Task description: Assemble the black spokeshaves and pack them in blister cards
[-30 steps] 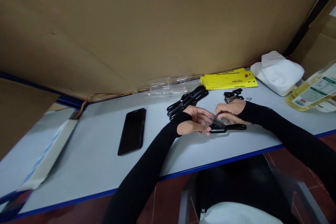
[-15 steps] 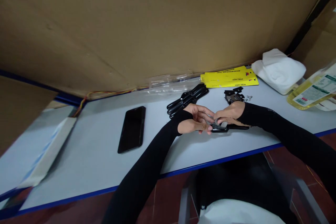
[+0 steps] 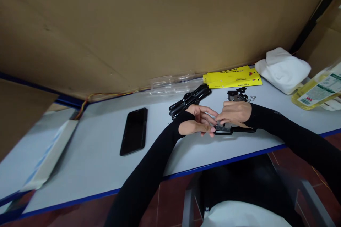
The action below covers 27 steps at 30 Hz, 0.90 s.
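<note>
Your left hand point(image 3: 199, 123) and right hand point(image 3: 233, 112) meet over a black tool point(image 3: 234, 130) lying on the table point(image 3: 93, 170), right of centre near the near edge. Both hands curl their fingertips onto its metal blade end; how firmly they grip, you cannot tell. A phone point(image 3: 134, 131) lies well left.

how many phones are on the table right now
1. The black phone lies face up on the grey table, left of the left hand and apart from it. Nothing suggests another, though the arms could hide small things.
</note>
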Motion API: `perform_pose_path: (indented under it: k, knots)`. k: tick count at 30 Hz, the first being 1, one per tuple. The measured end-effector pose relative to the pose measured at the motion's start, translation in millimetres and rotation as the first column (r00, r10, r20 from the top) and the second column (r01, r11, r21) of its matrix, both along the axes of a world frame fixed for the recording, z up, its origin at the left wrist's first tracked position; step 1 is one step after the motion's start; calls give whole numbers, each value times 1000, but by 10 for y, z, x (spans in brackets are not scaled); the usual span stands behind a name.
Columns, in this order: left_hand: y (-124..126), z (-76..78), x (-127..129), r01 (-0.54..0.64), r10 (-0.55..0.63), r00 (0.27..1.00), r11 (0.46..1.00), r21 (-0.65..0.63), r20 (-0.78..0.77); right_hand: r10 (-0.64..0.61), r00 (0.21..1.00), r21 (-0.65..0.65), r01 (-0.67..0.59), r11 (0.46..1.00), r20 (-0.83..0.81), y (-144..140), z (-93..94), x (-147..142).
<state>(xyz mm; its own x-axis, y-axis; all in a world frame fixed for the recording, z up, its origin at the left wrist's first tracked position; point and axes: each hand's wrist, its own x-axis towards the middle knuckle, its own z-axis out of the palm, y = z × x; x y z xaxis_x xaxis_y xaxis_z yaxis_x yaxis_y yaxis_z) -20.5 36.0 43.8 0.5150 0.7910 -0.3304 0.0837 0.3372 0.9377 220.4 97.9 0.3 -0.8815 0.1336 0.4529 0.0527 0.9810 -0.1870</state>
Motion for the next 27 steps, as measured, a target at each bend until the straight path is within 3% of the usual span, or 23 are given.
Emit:
perform_pose_path:
  k: [3,7,10,13,17,20,24,27]
  knots:
    - [-12,24,1,-9,9,1000,1000,2,1,-15,1000,-24,14,1000,-21,-52,-38,-46]
    - [-28,17,18,-15,15,1000,1000,14,13,-72,995,-291,90,953,73,-134,25,-41]
    - [-25,-7,32,-57,56,998,998,40,15,-130,982,-498,182,848,139,-179,132,-3]
    - [8,-7,1,-67,66,998,997,43,14,-186,966,-662,260,703,181,-229,231,6]
    - [82,19,-103,-103,101,990,994,21,94,-315,933,-778,327,536,175,-267,294,-35]
    - [86,6,-91,-233,207,961,964,132,183,-456,882,-824,344,450,118,-241,275,-64]
    - [6,-97,134,-381,353,924,880,285,145,-542,840,-843,319,433,39,-197,190,-94]
    - [-29,-186,305,-437,416,899,866,242,137,-567,823,-818,345,460,28,-189,125,-125]
